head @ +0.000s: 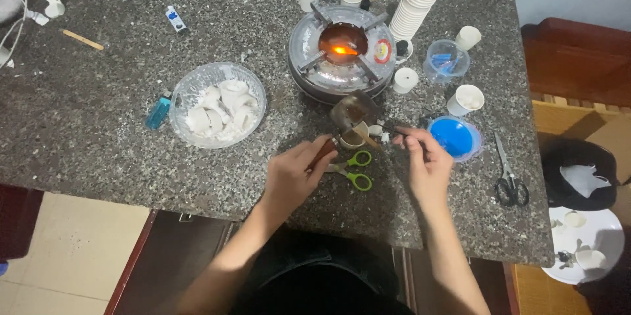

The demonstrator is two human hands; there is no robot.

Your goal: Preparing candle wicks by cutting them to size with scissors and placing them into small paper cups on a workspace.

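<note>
Left hand [292, 173] fingers grip the pot [353, 112] handle, pot at 1 o'clock over the cup [353, 138]; right hand [426, 160] fingers pinch a stick [369, 141] pointing at 9 o'clock.

The round metal burner stove [342, 52] stands at the centre of the grey speckled stone table [98, 131]. The clear glass bowl of white wax pieces [218, 104] lies to its left. The green-handled scissors [351, 169] lie in front of it, between both hands. The blue-lidded round container [455, 137] lies to its front right, and the stack of white paper cups [414, 7] stands just to its right, toward the back.

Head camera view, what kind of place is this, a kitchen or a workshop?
Probably a home craft corner, likely for candle making: a granite table carries a lit burner, a bowl of white wax-like chunks, and stacked cups.
</note>
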